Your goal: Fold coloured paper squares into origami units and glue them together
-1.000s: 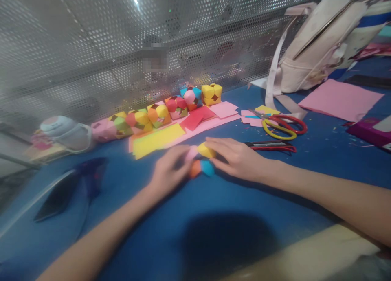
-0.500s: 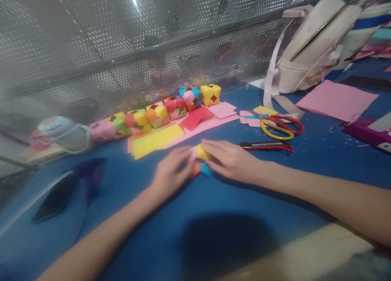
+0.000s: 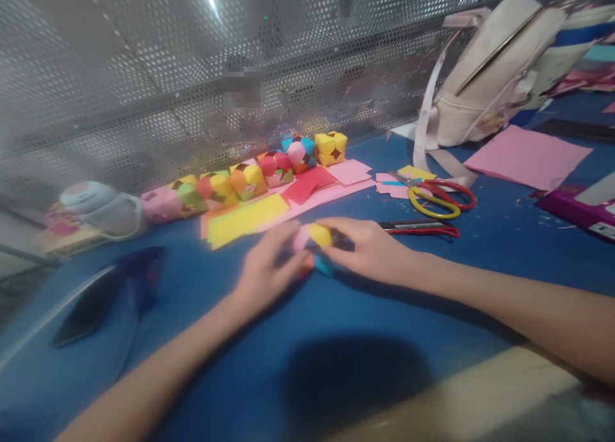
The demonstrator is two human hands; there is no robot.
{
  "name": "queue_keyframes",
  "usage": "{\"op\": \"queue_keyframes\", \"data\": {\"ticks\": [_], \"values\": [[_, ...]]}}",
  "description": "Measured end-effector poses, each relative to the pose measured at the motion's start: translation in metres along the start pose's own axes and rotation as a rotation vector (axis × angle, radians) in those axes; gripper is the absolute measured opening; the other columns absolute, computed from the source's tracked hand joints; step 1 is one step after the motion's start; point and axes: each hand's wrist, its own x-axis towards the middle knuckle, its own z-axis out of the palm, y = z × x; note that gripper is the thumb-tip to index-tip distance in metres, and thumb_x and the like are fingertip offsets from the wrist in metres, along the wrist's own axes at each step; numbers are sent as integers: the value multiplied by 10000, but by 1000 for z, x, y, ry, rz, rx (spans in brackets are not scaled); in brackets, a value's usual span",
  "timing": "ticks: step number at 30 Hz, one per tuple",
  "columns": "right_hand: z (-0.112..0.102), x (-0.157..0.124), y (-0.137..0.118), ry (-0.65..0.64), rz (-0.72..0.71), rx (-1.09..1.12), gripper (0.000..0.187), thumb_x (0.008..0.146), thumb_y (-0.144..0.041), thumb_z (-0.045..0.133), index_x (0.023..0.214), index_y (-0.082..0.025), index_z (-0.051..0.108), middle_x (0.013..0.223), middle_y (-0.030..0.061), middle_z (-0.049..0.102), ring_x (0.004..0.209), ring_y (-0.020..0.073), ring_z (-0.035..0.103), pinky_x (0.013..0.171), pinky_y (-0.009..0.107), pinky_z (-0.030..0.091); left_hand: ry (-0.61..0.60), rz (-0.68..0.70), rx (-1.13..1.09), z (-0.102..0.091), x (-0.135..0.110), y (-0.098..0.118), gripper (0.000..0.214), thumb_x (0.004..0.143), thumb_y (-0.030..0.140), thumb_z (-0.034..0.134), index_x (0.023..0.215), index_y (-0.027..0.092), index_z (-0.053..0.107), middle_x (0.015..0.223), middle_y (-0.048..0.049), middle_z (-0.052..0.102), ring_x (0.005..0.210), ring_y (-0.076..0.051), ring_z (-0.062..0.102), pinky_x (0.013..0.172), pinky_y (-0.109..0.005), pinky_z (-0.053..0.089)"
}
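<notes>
Between my two hands, low over the blue table [image 3: 230, 359], is a small folded paper cube [image 3: 319, 236] with pink, yellow, blue and orange faces. My left hand [image 3: 270, 262] grips its left side, fingers behind and thumb in front. On the right side, my right hand [image 3: 368, 250] holds it with curled fingers and thumb. My fingers hide parts of the cube. Beyond it lie yellow paper strips [image 3: 247, 221], red paper [image 3: 307, 184] and pink paper [image 3: 350, 171]. Just past my right hand rests a cutter knife [image 3: 423, 228] with a red edge.
Several finished paper cubes [image 3: 276, 168] line the back, below a perforated metal panel [image 3: 298, 57]. Scissors [image 3: 439, 198] lie on paper scraps at right, near a pale backpack [image 3: 485, 77] and a purple box [image 3: 576, 208]. A white rounded device [image 3: 100, 208] and dark phone-like object [image 3: 86, 311] are left.
My right fingers have shifted on the cube, so more of its pink and yellow faces shows. Both hands stay in nearly the same place.
</notes>
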Motion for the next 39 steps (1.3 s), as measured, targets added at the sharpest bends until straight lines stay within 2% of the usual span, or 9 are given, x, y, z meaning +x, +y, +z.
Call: {"op": "queue_keyframes", "data": {"ticks": [4,8,11,15,22,25,31,35,39], "values": [[-8,5,2,-11,242,184,273,796,-243,576,1052,-150,609,984,64,696,809,171,651,728,305,539,4,-130,-129,-3,0,2,421,848,306,526,1250,197,465,1202,-128,582,1034,-213,596,887,-402,502],[-13,9,14,13,327,261,287,791,-258,571,1048,-136,610,976,73,692,781,166,644,706,314,532,-34,-212,-82,2,-2,4,362,838,298,533,1183,196,500,1168,-114,589,1049,-221,581,880,-411,501],[-14,10,22,44,356,159,301,791,-248,566,1069,-139,607,1009,76,686,809,170,642,735,312,514,-122,-141,58,8,-7,10,339,830,279,538,1155,186,523,1225,-130,556,1116,-246,545,925,-436,473],[-9,8,22,21,366,-227,327,810,-335,559,1101,-193,603,941,58,704,808,208,648,700,320,488,-238,77,191,17,-14,14,325,830,142,467,1134,184,574,1274,-158,529,1153,-273,523,934,-460,460],[-7,5,7,-219,251,-638,403,901,-465,386,924,-165,655,858,115,716,778,256,664,696,358,459,-304,180,79,3,-5,-8,450,770,-10,385,1079,215,621,1207,-92,609,1187,-228,507,978,-456,439],[-11,7,14,-176,214,-602,358,910,-400,386,979,-170,652,942,112,711,846,259,659,722,362,468,-355,150,6,-10,6,-16,499,737,-23,361,1076,233,623,1200,-51,622,1238,-217,463,1030,-483,389],[-13,6,41,-154,105,-462,281,802,-187,498,1050,-159,628,1054,87,682,957,249,623,798,382,495,-371,-30,-44,-16,10,-16,525,689,-7,388,1140,185,575,1300,-89,541,1214,-211,489,1022,-437,407],[-11,1,25,-4,-134,-386,236,830,-153,467,991,-148,638,1007,97,690,941,226,619,827,373,497,-410,-32,-2,-19,8,-18,573,681,13,414,1221,183,505,1335,-99,501,1244,-218,457,1038,-418,389],[6,-6,0,-90,-358,-334,229,878,-199,443,976,-123,635,1017,129,682,923,223,621,834,373,495,-477,-11,98,-25,8,-27,577,700,47,456,1264,169,464,1362,-119,473,1259,-228,438,1058,-441,353]]}}
